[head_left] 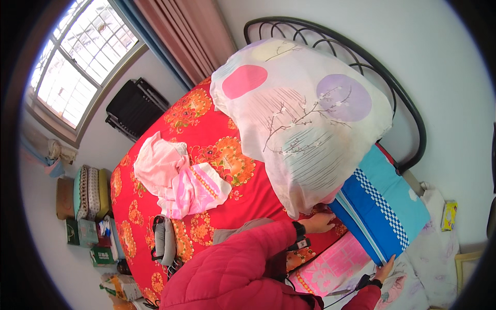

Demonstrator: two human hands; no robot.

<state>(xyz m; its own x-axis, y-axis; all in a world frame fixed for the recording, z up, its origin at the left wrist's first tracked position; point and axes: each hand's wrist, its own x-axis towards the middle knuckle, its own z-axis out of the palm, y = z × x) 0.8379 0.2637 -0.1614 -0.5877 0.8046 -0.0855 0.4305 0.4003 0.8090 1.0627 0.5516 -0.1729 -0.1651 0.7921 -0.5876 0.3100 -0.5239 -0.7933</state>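
Note:
A blue piece of bedding [356, 206], folded, with a checked band and a light-blue side, lies at the bed's right edge. My right hand [385, 269] grips its near corner, thumb on top and fingers partly hidden. My left hand [316, 223] rests beside its left end, fingers stretched out over the red bedsheet [181, 121], with nothing visible in it. Just beyond the left hand, a large white cloth cover [305, 113] with coloured circles and branches is spread over the head of the bed. A pink patterned cloth [330, 263] lies below the blue bedding.
A black curved headboard [413, 111] stands against the wall. Crumpled pink cloth [165, 160] and a grey rolled item [165, 241] lie on the bed. A folded black chair [137, 106] leans under the window. Boxes [85, 232] line the left wall; a yellow packet [449, 216] is at right.

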